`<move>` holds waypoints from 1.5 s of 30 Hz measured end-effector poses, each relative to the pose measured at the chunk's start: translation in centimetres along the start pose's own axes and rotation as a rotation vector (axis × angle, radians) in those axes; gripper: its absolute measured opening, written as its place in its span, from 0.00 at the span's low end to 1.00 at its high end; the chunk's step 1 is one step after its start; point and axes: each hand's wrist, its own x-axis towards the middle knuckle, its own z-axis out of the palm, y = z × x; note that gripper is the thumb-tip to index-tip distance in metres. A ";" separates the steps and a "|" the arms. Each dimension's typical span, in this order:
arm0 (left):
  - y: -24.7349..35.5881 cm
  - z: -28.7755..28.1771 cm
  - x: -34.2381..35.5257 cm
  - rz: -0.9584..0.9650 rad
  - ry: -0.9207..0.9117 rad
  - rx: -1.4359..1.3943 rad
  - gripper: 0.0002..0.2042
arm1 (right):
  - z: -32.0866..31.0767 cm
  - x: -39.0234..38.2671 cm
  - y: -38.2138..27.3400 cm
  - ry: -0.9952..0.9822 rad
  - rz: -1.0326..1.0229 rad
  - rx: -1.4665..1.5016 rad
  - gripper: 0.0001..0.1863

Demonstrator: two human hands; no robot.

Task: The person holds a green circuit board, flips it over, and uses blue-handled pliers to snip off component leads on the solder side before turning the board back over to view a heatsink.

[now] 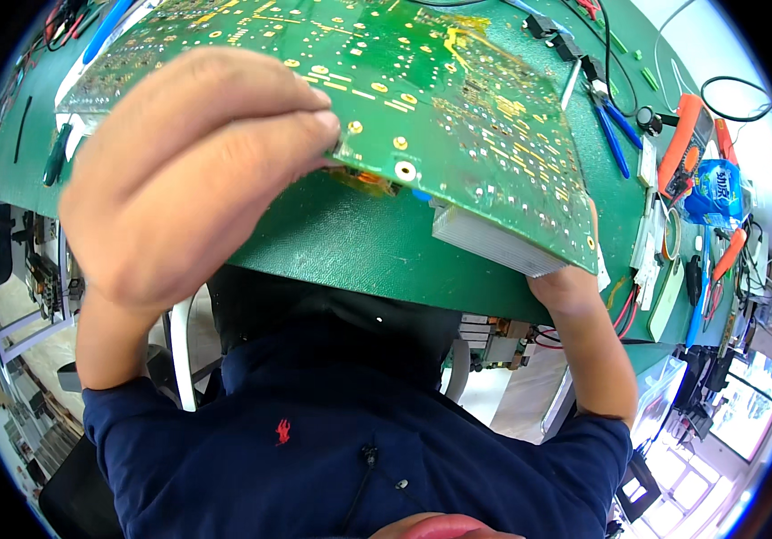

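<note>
A large green circuit board [485,135] is tilted up over the table, its solder side with many joints and gold traces towards me. My left hand [197,166] has its fingers closed at the board's near edge, left of a round corner hole; the thumb's grip cannot be made out. Under the right part of the board is a ribbed silver-grey heat sink [494,241]. My right hand [570,286] supports that near right corner from below, beside the heat sink, with most of its fingers hidden. Orange and blue components [366,181] show beneath the edge.
On the green table [359,247], blue-handled pliers [613,135] lie to the right. Near them are an orange-edged multimeter [687,148], a blue packet [715,193], a tape roll [671,235] and several cables. A dark green-handled tool [58,154] lies at left.
</note>
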 end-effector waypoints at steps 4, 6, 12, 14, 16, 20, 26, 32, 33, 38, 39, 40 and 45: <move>-1.0 -1.0 2.6 0.008 -0.072 0.019 0.13 | 0.2 1.1 -1.3 -0.020 0.352 0.662 0.11; -1.5 -1.3 3.5 -0.010 -0.100 0.011 0.13 | 0.4 1.6 -1.6 0.026 0.382 0.909 0.12; -2.4 -1.2 4.7 -0.117 -0.075 -0.115 0.10 | 0.0 2.3 -3.3 -0.020 0.315 0.917 0.13; -2.4 -1.3 5.1 -0.145 -0.056 -0.151 0.10 | 0.2 2.4 -3.4 -0.019 0.279 0.866 0.13; -2.4 -1.3 5.5 -0.169 -0.032 -0.193 0.09 | 0.3 2.4 -3.1 -0.017 0.195 0.814 0.14; -2.8 -0.7 6.5 -0.194 0.018 -0.304 0.07 | 0.4 1.9 -2.6 0.019 0.245 0.782 0.19; -2.8 -2.6 8.0 -0.270 0.067 -0.397 0.05 | 1.9 4.5 -4.2 -0.006 0.352 1.033 0.23; -2.5 -2.0 9.2 -0.256 0.059 -0.322 0.05 | 2.5 5.1 -4.2 0.097 0.329 1.276 0.22; -2.6 -2.2 9.3 -0.237 0.059 -0.305 0.05 | 2.9 5.1 -4.5 0.116 0.325 1.308 0.22; -2.9 -2.7 9.6 -0.252 0.025 -0.320 0.05 | 5.2 6.0 -6.5 0.306 0.308 1.484 0.22; -2.8 -3.0 10.0 -0.290 -0.011 -0.326 0.05 | 5.9 6.1 -6.5 0.284 0.238 1.595 0.22; -2.7 -3.4 10.4 -0.329 -0.043 -0.335 0.05 | 6.4 6.1 -6.8 0.323 0.221 1.624 0.22; -4.0 -3.1 11.1 -0.382 -0.082 -0.421 0.04 | 7.7 6.9 -5.8 0.408 0.112 1.612 0.17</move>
